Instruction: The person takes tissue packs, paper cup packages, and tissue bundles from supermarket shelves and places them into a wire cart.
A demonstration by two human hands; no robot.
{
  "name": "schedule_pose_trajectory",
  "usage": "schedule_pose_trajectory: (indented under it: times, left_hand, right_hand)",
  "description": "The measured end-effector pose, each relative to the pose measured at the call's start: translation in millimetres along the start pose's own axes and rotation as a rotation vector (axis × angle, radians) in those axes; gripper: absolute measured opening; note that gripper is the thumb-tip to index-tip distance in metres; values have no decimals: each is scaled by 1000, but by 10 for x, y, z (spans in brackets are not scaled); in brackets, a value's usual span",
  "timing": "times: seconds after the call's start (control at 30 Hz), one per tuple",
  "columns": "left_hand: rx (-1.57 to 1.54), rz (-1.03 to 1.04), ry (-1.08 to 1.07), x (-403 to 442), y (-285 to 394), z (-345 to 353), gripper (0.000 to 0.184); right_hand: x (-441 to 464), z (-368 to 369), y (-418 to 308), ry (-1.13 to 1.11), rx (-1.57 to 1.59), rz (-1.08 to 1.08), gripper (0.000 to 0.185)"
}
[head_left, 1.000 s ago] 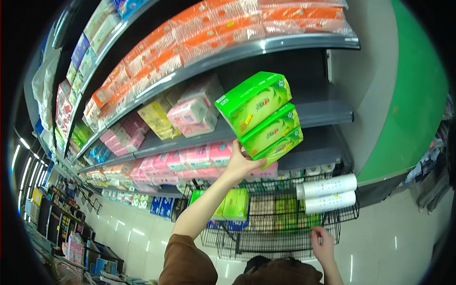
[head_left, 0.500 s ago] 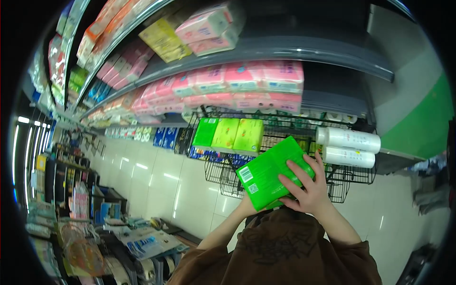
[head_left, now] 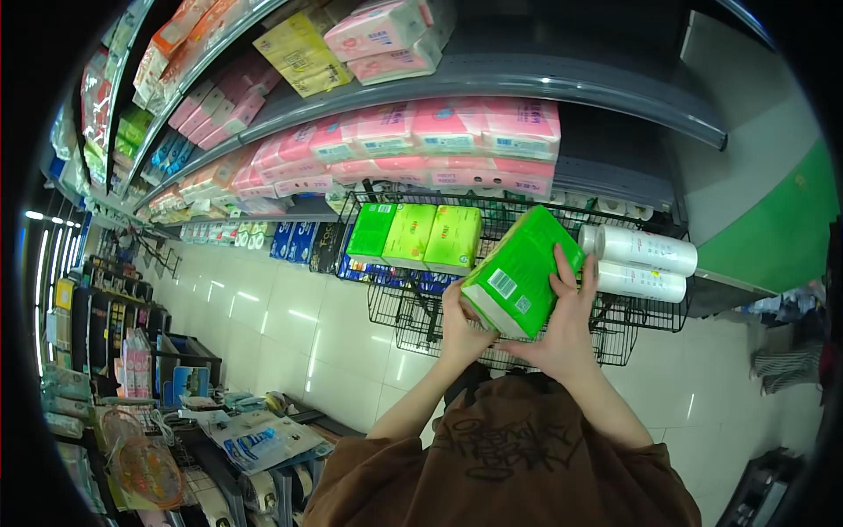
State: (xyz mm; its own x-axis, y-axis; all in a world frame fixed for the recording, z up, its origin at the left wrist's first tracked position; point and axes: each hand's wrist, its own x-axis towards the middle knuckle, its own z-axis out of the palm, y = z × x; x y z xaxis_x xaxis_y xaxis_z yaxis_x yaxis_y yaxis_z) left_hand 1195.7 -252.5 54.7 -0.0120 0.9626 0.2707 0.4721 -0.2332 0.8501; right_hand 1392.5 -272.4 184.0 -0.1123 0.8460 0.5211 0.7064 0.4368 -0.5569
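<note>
A green tissue pack, tilted with its barcode side facing up, is between my hands over the black wire basket. My left hand grips its lower left corner. At its right side, my right hand holds on with fingers over the green face and thumb underneath. Left of the held pack, a row of green and yellow-green packs stands in the wire basket. Two white rolls lie at the basket's right end, close to my right hand.
Pink tissue packs line the shelf behind the basket. A grey shelf edge runs above them, with yellow packs at its left. Bagged goods lie at the lower left. Dark striped fabric is at the far right.
The green pack came down from the shelf area to above the basket, and my right hand took hold of it too. Since then it has tipped more upright and moved slightly up.
</note>
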Motion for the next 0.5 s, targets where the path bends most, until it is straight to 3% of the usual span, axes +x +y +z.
schedule_pose_trajectory:
  times: [0.07, 0.2, 0.27, 0.37, 0.5]
  left_hand:
    - [-94, 14, 53, 64, 3, 131, 107]
    - [-205, -139, 182, 214, 43, 421, 108]
    - [54, -43, 194, 218, -98, 574, 108]
    - [263, -5, 158, 195, -72, 623, 108]
    - [469, 31, 82, 242, -84, 476, 110]
  right_hand:
    - [15, 30, 12, 104, 51, -15, 104]
    - [43, 106, 307, -32, 186, 68, 91]
    - [45, 201, 602, -182, 103, 76, 86]
    - [-42, 482, 1008, -115, 149, 194, 82]
    - [-65, 547, 1166, 46, 230, 329, 95]
